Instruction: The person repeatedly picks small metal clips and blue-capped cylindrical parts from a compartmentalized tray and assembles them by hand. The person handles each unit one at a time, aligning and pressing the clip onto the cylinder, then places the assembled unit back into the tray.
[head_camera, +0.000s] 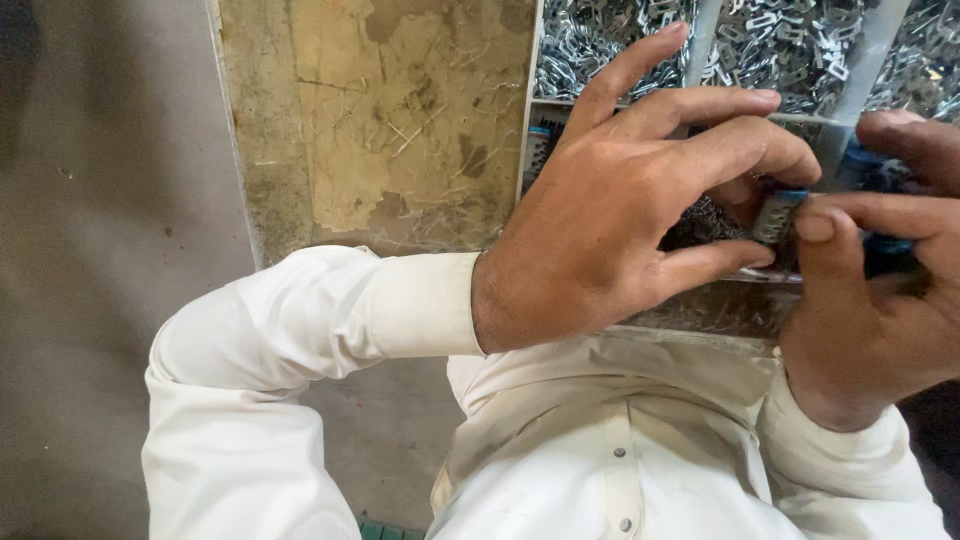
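My left hand and my right hand meet close in front of my chest over a small blue and metal part. Fingertips of both hands pinch the part between them; most of it is hidden by my fingers. My left index finger points up and away, free of the part. Both arms wear cream long sleeves.
Behind my hands stand compartments filled with several small shiny metal clips, split by grey dividers. A worn, scratched yellowish board lies to the left. Grey concrete floor runs along the far left.
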